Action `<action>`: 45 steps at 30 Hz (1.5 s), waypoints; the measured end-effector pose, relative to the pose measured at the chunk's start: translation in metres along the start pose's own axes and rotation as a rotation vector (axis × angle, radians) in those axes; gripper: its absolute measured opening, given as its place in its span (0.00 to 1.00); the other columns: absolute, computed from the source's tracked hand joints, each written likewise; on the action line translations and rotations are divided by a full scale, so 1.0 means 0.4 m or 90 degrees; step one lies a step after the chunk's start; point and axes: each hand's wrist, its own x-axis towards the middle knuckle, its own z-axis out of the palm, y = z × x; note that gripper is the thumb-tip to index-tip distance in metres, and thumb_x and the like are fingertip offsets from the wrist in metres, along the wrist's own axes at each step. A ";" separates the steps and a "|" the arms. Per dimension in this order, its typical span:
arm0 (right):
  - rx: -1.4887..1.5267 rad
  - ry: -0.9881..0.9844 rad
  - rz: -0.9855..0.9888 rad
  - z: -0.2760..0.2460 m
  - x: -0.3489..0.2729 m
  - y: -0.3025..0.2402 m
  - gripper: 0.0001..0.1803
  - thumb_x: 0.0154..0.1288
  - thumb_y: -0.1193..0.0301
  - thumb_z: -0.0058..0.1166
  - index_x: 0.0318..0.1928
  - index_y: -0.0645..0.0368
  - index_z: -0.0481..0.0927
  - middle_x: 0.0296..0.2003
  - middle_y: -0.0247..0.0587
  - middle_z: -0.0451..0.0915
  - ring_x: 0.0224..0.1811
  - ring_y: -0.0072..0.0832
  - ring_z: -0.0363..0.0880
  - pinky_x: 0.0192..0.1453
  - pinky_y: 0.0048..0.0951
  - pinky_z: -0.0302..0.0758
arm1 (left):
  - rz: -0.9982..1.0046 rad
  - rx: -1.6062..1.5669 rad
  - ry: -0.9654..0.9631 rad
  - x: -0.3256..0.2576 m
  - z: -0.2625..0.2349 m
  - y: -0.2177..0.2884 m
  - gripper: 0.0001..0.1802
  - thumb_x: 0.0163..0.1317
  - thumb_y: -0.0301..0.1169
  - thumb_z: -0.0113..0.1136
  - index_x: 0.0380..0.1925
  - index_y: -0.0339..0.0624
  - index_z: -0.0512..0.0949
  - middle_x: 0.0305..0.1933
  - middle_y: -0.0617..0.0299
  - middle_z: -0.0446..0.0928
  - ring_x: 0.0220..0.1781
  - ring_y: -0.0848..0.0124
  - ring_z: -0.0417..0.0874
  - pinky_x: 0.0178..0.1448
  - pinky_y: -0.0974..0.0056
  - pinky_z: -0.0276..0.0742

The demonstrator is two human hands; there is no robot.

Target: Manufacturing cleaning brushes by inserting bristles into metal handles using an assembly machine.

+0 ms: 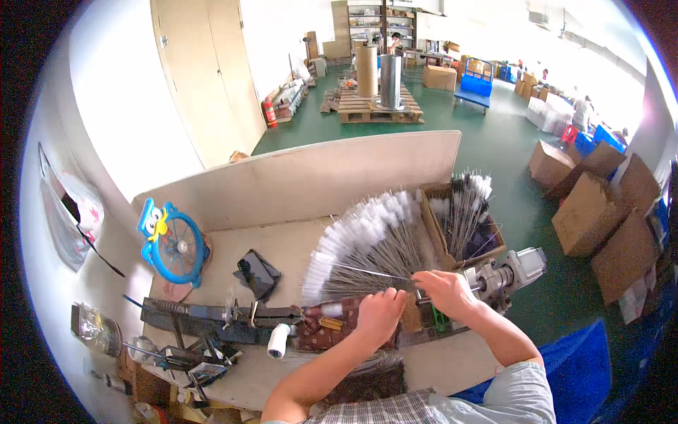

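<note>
A wide fan of brushes (360, 244) with white bristle heads and thin wire stems lies on the table, heads pointing away and left. My right hand (443, 291) is at the stem ends, its fingers pinched on a wire-stemmed brush (371, 271) that slants above the pile. Just left and nearer, my left hand (381, 312) is closed; what it holds, if anything, is hidden by the fingers. A patterned brown cloth (311, 333) lies beside and under my left hand. Close to my right hand stands a metal machine with a shaft and chuck (498, 279).
More brushes stand in a cardboard box (432, 222) behind the machine. Left are a blue toy-like fan (175, 244), a dark phone-like object (258, 274), a long black bench fixture (205, 321) and a white roll (279, 340). A low board (318, 177) edges the table; cartons (590, 212) stand right.
</note>
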 end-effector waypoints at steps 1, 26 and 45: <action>0.010 0.005 0.002 0.000 0.000 0.005 0.11 0.58 0.75 0.51 0.42 0.57 0.77 0.32 0.44 0.80 0.36 0.43 0.80 0.37 0.36 0.76 | 0.018 0.067 0.027 0.011 -0.004 0.001 0.06 0.55 0.33 0.52 0.32 0.49 0.69 0.25 0.64 0.69 0.30 0.67 0.77 0.30 0.60 0.70; 0.016 -0.082 -0.311 0.364 0.168 -0.201 0.06 0.47 0.66 0.58 0.22 0.53 0.77 0.23 0.30 0.75 0.33 0.33 0.73 0.37 0.33 0.74 | -0.683 -0.731 0.203 -0.404 -0.155 -0.076 0.13 0.60 0.34 0.58 0.32 0.33 0.80 0.36 0.55 0.81 0.36 0.68 0.82 0.38 0.65 0.76; 0.015 -0.004 -0.335 0.310 0.142 -0.216 0.07 0.49 0.71 0.54 0.32 0.55 0.79 0.28 0.34 0.75 0.36 0.34 0.74 0.37 0.34 0.74 | -0.664 -0.548 0.093 -0.388 -0.063 -0.173 0.21 0.53 0.45 0.62 0.29 0.34 0.80 0.23 0.60 0.78 0.25 0.74 0.76 0.32 0.67 0.71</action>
